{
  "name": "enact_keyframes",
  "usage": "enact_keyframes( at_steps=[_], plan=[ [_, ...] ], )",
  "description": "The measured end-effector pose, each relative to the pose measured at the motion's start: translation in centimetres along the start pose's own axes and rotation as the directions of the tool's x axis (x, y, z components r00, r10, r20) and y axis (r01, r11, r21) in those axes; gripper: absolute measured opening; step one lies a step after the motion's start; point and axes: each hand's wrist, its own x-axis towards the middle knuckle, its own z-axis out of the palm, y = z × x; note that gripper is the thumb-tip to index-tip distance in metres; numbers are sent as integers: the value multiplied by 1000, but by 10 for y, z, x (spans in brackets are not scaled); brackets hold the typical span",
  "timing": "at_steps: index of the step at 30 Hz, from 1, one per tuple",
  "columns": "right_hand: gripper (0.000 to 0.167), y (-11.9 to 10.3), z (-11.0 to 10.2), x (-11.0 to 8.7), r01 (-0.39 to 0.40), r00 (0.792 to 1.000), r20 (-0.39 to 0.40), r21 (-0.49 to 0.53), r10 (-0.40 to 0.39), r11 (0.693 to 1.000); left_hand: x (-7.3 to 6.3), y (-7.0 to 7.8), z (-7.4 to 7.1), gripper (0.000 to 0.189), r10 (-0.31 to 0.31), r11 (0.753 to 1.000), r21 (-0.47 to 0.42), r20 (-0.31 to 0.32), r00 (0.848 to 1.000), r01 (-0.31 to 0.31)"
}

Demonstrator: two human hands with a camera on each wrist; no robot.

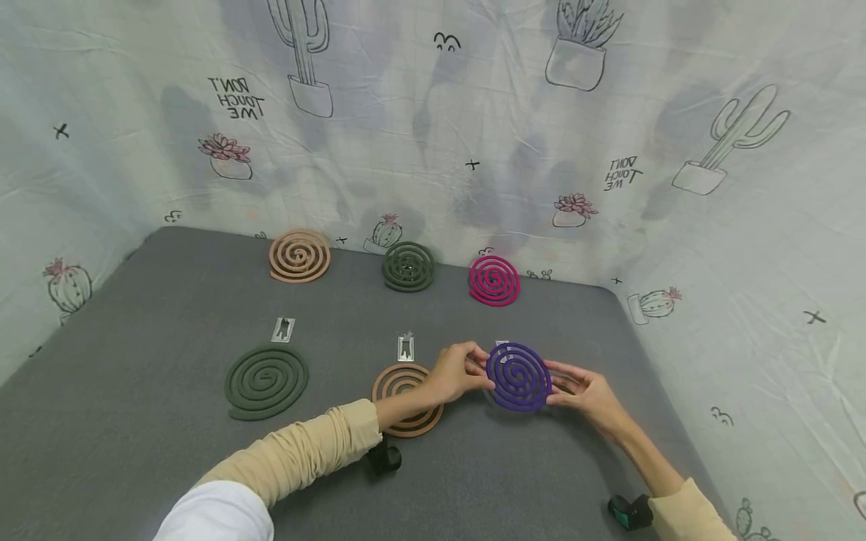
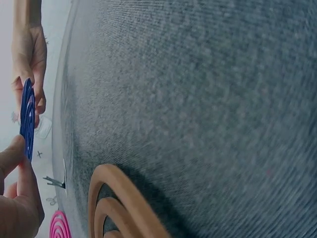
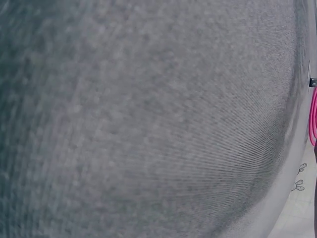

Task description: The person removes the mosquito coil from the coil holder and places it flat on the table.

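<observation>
A purple mosquito coil [image 1: 519, 377] is raised off the grey surface, held at both sides. My left hand [image 1: 462, 373] pinches its left edge between thumb and fingers, and my right hand [image 1: 587, 392] pinches the right edge. In the left wrist view the coil [image 2: 27, 119] appears nearly edge-on between the two hands. Behind it, a metal coil stand [image 1: 504, 350] is partly hidden. Under my left forearm lies an orange-tan coil [image 1: 391, 376], partly covered, with another metal stand [image 1: 405, 348] just beyond it. The right wrist view shows neither hand.
On the left lie a green coil [image 1: 267, 382] and a metal stand [image 1: 283, 330]. Along the back are a tan coil [image 1: 300, 256], a dark green coil [image 1: 409, 267] and a pink coil [image 1: 495, 281]. A patterned cloth [image 1: 433, 120] hangs behind the grey surface [image 1: 135, 361].
</observation>
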Motion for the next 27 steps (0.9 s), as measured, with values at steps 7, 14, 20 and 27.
enact_keyframes(
  at_steps=[7, 14, 20, 27],
  plan=[
    [65, 0, 1, -1, 13, 1000, -14, -67, -14, 998, -2, -2, 2, 54, 11, 999, 53, 0, 1000, -11],
    [65, 0, 1, -3, -15, 999, -32, -131, 11, 991, -2, -2, 5, 55, 12, 992, 128, 12, 1000, -14],
    [66, 2, 0, -5, -19, 1000, -6, -134, 19, 991, -3, -2, 8, 54, 20, 988, 155, 11, 1000, -21],
    [65, 2, -2, -8, 1, 1000, 27, -128, 2, 992, -3, -4, 10, 49, 9, 989, 150, 14, 1000, -11]
  ],
)
